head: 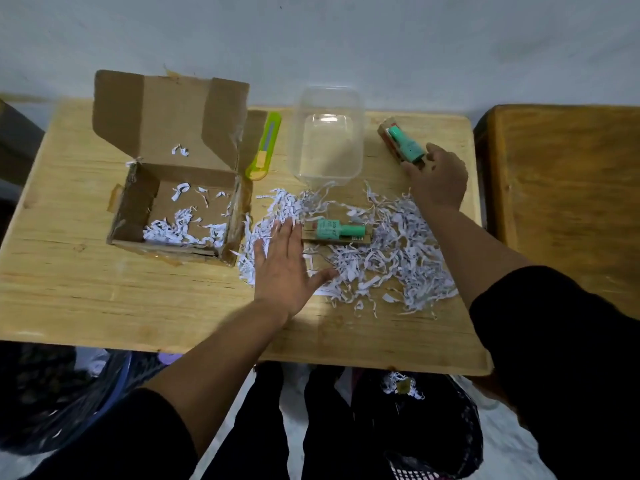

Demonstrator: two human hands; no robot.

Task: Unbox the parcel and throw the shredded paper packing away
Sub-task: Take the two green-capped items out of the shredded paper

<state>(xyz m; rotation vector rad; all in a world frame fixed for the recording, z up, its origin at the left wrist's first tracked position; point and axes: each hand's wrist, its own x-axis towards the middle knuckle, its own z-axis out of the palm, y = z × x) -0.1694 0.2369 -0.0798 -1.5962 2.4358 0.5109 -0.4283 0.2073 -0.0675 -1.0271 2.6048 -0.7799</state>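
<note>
From the head view, the left hand (285, 268) lay flat with fingers straight on the shredded paper (377, 251), spread over the table (104, 299). The opened parcel box (180, 188) stood just left of it. The right hand (438, 178) pinched a green bottle pack (403, 143); another pack (337, 232) lay just beyond the left fingertips.

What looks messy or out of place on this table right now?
Shredded paper is spread loose over the table beside the open box, half burying one green bottle. The clear tub sits tilted, propped on the paper's edge.
</note>
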